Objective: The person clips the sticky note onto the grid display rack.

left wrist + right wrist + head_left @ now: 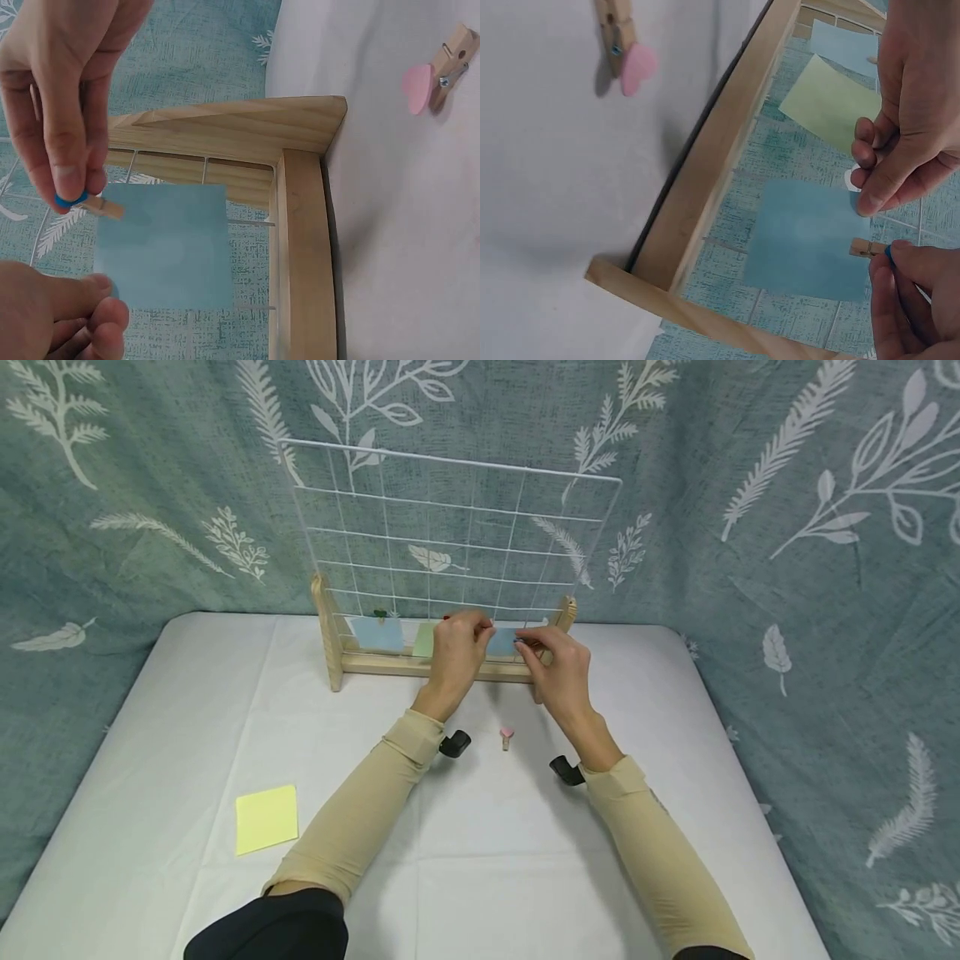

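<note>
Near the right end of a white wire grid [461,462], my left hand [456,652] pinches the top left corner of a blue paper note [802,240] between thumb and fingertips. My right hand [558,672] pinches a small wooden clothespin [862,247] by its blue-topped end. The clothespin's tip overlaps the note's upper edge, close to the top right corner. Further left on the grid hang a green note [829,101] and another blue note [378,633], the latter under a clothespin with a dark green top [380,614].
The grid stands in a wooden base [386,663] at the table's back. A clothespin with a pink heart [507,734] lies on the white cloth [487,893] between my forearms. Yellow notes [266,820] lie at the left. A patterned curtain [825,610] surrounds the table.
</note>
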A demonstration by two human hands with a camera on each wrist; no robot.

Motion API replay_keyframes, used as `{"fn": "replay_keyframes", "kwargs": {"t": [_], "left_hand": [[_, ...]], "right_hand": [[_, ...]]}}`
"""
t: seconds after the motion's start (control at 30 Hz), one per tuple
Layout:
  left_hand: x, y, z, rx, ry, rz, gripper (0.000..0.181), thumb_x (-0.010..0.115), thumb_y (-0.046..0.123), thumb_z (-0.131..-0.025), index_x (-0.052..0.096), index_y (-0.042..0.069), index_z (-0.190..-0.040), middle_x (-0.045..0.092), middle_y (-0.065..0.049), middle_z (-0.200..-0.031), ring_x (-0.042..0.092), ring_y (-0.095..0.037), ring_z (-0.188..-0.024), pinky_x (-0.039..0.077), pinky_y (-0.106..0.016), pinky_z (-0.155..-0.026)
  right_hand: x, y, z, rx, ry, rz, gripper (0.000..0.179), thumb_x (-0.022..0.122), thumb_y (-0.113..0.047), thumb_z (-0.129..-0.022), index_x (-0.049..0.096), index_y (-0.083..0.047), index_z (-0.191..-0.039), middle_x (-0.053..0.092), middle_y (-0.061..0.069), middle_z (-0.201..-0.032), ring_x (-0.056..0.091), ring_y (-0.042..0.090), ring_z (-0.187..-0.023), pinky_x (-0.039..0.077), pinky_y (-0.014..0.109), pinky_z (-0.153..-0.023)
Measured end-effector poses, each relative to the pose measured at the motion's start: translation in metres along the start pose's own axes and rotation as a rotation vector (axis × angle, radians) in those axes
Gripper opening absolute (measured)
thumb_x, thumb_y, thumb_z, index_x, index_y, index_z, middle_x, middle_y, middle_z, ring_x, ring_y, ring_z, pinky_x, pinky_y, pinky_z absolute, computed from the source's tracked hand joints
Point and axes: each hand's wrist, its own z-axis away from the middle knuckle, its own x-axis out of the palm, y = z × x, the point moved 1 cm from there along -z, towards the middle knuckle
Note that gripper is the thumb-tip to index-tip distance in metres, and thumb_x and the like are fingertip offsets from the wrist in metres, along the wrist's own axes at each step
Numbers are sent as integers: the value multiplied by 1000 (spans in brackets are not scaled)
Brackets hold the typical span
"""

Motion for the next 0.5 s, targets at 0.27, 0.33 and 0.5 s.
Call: {"fn": "replay_keyframes", "kwargs": {"t": [0.27,0.33,0.5], "left_hand": [[0,-2,-1,32,-4,-21,8,79,8,-94,78,1,-93,77,-12,-87,73,-22,-75,59,-31,-69],[0,-1,-1,42,-6,-21,8,79,8,-94,78,0,-93,77,-12,-87,73,-22,-75,60,-31,-69],[-1,-1,-1,44,3,-23,8,79,8,-95,78,0,-92,77,-12,-87,74,-22,-75,60,-31,-69]], "right_hand": [[7,3,-12,-7,26,20,18,82,-4,-90,80,-1,-107,79,13,-99,77,28,-83,62,44,-77],[8,3,-13,-6,38,23,18,82,-2,-89,80,-1,-106,79,14,-99,77,29,-82,62,45,-76],[10,3,-17,-11,67,16,17,82,-4,-89,79,0,-106,79,14,-99,77,30,-83,62,44,-76]]}}
